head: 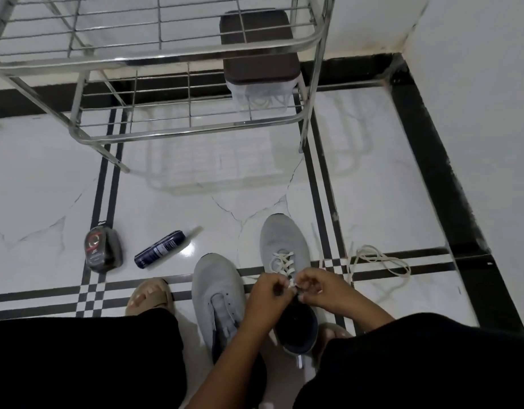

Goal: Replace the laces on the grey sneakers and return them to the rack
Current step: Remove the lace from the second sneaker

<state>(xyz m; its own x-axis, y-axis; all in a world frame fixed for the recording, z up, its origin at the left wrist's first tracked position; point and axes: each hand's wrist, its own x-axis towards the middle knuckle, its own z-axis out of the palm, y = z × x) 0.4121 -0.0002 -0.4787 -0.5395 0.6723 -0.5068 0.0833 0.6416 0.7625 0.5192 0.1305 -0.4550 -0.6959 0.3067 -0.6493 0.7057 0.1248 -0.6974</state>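
Head view, looking down at a tiled floor [196, 208], white with black bands.

Item 1: right grey sneaker [284, 243], near centre-right, toe pointing far. A cream lace [283, 262] crosses its eyelets in about 4 rows, up to the top of the tongue.

Item 2: left grey sneaker [218, 290], just beside item 1 on its left. Eyelets bare, no lace fitted.

Item 3: left hand [268, 293], fingers curled, pinching a lace end at the top eyelets of item 1.

Item 4: right hand [320, 286], fingers curled, pinching the other lace end close against the left hand. Each grip is closed on the lace.

Item 5: loose lace [379, 262], coiled on the floor to the right of item 1, apart from it.

Item 6: metal rack [178, 131], far side, 2 wire tiers in view; a dark-lidded box [259, 51] stands on the lower tier.

Item 7: dark spray can [160, 249], lying on the floor, left of the sneakers. Item 8: dark polish applicator [103, 250], further left.

Step in hand, as judged: finishing the lacing of item 1, at the top eyelets or the knot.

Next move, as judged: draw both ends even and snug, tie off, then thread item 5 through item 2. Both sneakers are not yet on the rack.
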